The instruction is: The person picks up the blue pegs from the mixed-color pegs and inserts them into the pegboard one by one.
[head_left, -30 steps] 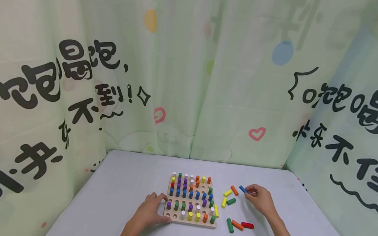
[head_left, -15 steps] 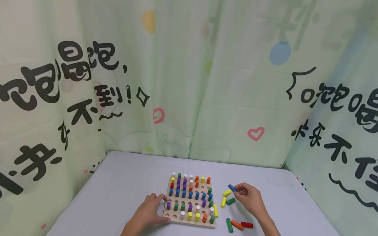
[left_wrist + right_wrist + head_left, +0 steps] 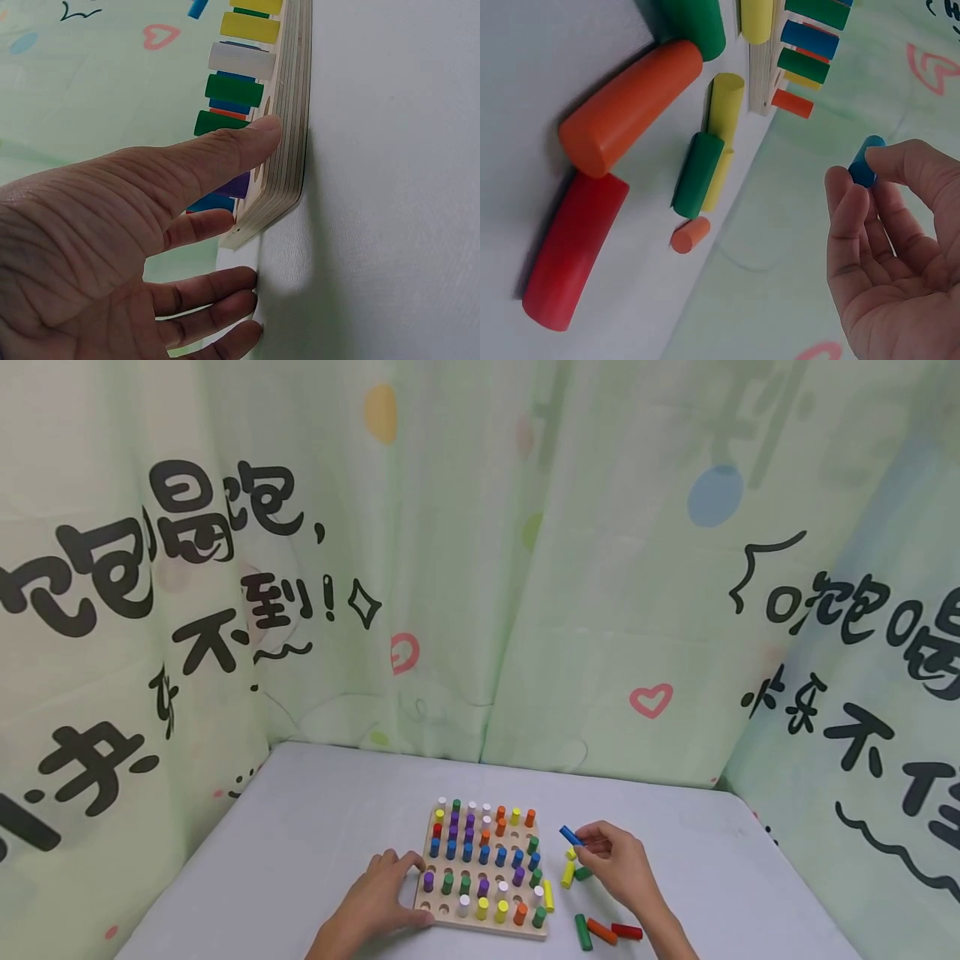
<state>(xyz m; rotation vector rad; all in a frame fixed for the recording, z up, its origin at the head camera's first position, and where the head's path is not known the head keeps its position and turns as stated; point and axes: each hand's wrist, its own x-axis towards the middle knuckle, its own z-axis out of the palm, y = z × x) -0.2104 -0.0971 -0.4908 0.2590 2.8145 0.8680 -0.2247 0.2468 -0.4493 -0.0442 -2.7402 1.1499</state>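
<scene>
A wooden pegboard [image 3: 480,927] with rows of coloured pegs lies on the table. My left hand [image 3: 378,893] holds its near left corner, thumb on the front edge and index finger at the left side. In the left wrist view the thumb [image 3: 225,154] lies against the layered wood edge while the other fingers spread loosely. To the right of the board, my right hand [image 3: 618,860] pinches a blue peg [image 3: 571,836] between thumb and fingertips, above the table. The blue peg [image 3: 867,160] is tilted in the right wrist view.
Loose pegs lie right of the board: a yellow peg [image 3: 567,874], a partly covered green peg [image 3: 583,873], and nearer, a green peg [image 3: 583,932], an orange peg [image 3: 602,931] and a red peg [image 3: 627,932]. A yellow peg [image 3: 548,897] rests against the board's right edge. Printed curtains [image 3: 450,568] surround the table.
My right hand has moved left toward the board with the blue peg, passing over the loose yellow and orange pegs and covering some from the head view. My left hand stays at the board.
</scene>
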